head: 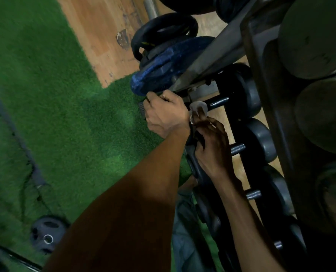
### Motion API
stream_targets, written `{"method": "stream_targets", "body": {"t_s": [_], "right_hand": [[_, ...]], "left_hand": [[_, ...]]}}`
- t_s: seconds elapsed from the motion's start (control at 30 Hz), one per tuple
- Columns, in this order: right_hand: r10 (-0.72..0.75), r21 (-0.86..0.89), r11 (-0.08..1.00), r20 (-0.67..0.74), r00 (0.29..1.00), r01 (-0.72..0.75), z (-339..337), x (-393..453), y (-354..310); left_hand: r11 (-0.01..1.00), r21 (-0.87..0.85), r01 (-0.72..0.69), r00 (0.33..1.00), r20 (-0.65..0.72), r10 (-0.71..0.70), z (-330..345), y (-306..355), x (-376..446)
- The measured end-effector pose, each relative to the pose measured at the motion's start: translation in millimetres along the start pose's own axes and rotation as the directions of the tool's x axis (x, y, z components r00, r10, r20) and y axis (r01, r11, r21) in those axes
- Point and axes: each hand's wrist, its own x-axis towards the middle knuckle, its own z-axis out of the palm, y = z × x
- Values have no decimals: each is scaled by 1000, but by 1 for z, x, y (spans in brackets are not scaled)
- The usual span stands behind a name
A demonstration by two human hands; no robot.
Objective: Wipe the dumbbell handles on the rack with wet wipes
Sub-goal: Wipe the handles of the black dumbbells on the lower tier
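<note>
A row of black dumbbells lies on the low shelf of a grey metal rack (208,61). The farthest one shows a dark shiny handle (219,102) and a round head (243,91). My right hand (212,148) pinches a white wet wipe (198,108), which is pressed against the near part of that handle. My left hand (166,112) is closed in a fist over the same dumbbell's near end and hides it. Two more dumbbell handles (237,149) (253,194) show closer to me, below my right hand.
A blue weight plate (163,71) and a black plate (163,34) lean by the rack just above my left hand. Large grey dumbbell heads (312,36) fill the upper shelf at right. Green turf (55,114) covers the floor, with a small plate (46,233) on it.
</note>
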Motion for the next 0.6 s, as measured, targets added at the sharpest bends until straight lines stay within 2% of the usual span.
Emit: {"method": "stream_targets", "body": {"t_s": [0.1,0.2,0.23,0.3,0.37,0.4,0.47,0.53,0.6], "right_hand": [[214,132,970,-43,976,-207,2,-1,-8],[460,391,802,79,884,-452,3,8,-20],[491,523,712,106,865,-468,1,13,-28],[531,794,472,90,842,-383,-4,26,-38],[629,948,147,130,766,-282,-12,41,-35],[665,972,-9,181,725,-235,-19,48,-30],[681,956,-249,287,674,-156,-32,59,-16],[603,890,-436,397,692,-131,-41,65,-8],[528,847,-516,435,729,-132,-42,68,-9]], "left_hand": [[1000,-16,6,1000,2,-6,0,0,-1],[1000,-22,-1,1000,2,1,-1,0,0],[1000,-20,-2,1000,-1,2,-1,0,0],[1000,-23,-4,1000,-3,4,-1,0,0],[1000,-26,-2,1000,-1,2,-1,0,0],[1000,-28,-2,1000,-4,2,-2,0,0],[999,-33,-6,1000,-13,5,-1,0,0],[999,-34,-2,1000,-14,1,-1,1,0],[1000,-30,6,1000,-9,-6,-2,1,1]]}}
